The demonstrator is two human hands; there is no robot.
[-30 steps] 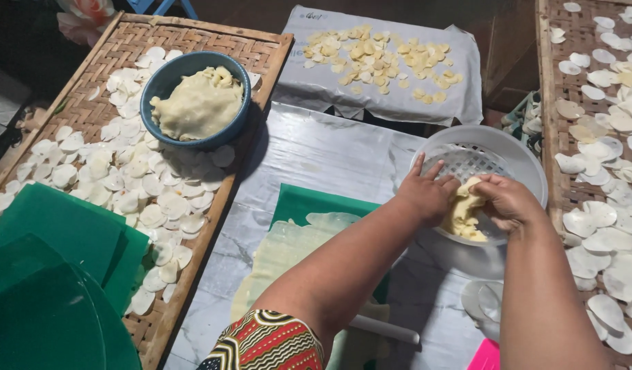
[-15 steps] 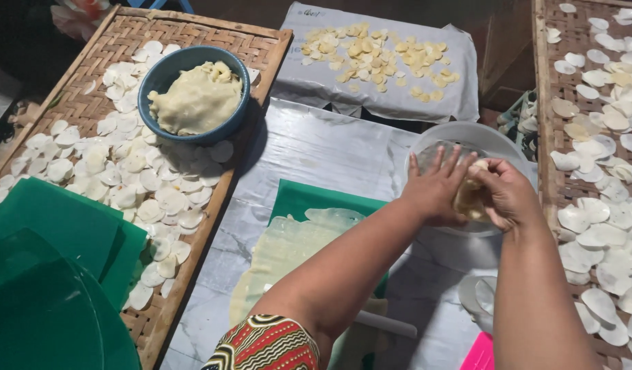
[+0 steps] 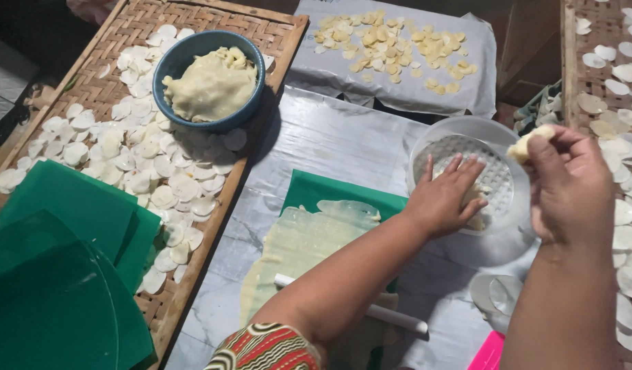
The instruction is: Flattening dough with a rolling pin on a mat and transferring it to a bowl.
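The left hand (image 3: 444, 197) lay flat, fingers spread, on dough inside the clear bowl (image 3: 466, 137) at the right of the frame. The right hand (image 3: 569, 185) pinched a small dough piece (image 3: 523, 146) (pale yellow) above the bowl's rim. This looked like portioning. A rolled sheet (image 3: 302, 240) on the green mat (image 3: 343, 190) lay nearby on the counter (image 3: 329, 137); the blue bowl (image 3: 186, 51) stood upper left.

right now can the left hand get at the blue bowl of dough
Probably yes: the left hand lies flat in the clear bowl, and only bare sheet lies between it and the blue bowl.
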